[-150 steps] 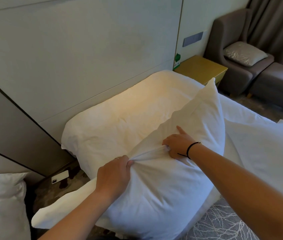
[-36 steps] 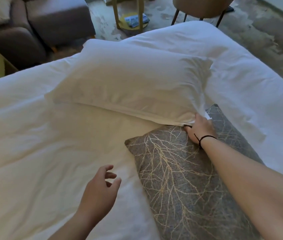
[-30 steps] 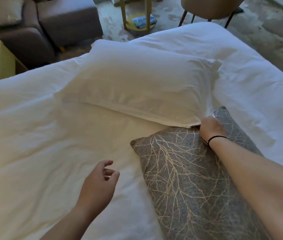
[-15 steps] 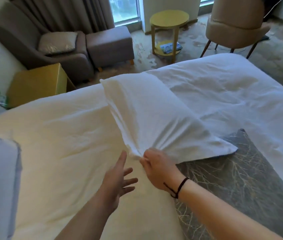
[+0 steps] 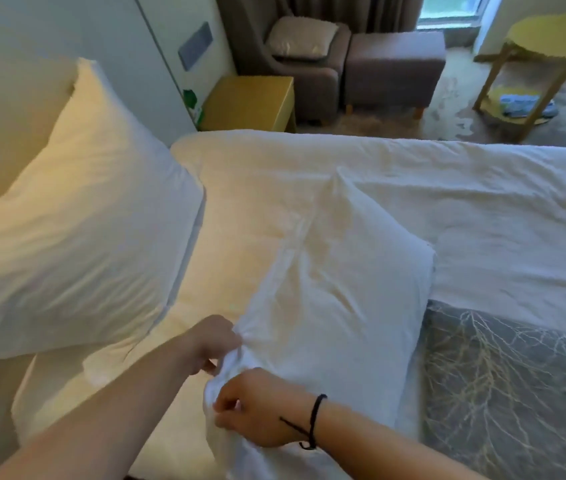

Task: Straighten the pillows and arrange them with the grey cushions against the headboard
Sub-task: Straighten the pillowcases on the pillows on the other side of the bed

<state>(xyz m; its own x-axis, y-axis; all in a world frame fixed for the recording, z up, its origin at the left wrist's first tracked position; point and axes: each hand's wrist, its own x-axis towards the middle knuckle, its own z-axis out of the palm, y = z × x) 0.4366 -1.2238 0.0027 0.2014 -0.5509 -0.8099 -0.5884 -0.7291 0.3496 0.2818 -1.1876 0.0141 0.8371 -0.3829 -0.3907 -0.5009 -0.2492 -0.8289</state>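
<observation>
Second pillow [image 5: 337, 299]: lies flat on the bed [image 5: 482, 202], mid-mattress, long axis running away from the person toward the far side of the bed. Near corner bunched and lifted off the sheet.

Grip: both hands on that near corner. Left hand [image 5: 214, 339] pinches the bunched fabric from the headboard side; right hand [image 5: 257, 408], black band at the wrist, has fingers curled round the same fold just below it. The hands are almost touching. Neither is wide; both hold cloth.

Key relation: the pillow's bulk lies ahead of and to the right of the hands; the headboard [image 5: 14, 91] lies to their left. The left hand is nearer the headboard, so the swing probably leads that way, turning the long axis to run along the headboard.

First pillow [image 5: 77, 216]: already propped on end against the headboard, tilted.

Grey cushion [image 5: 517, 393]: branch pattern, flat on the bed just right of the held pillow, edge touching or tucked under it; cannot tell which. Not yet placed.

Beyond the bed: yellow nightstand [image 5: 250, 102], armchair [image 5: 305, 64].
</observation>
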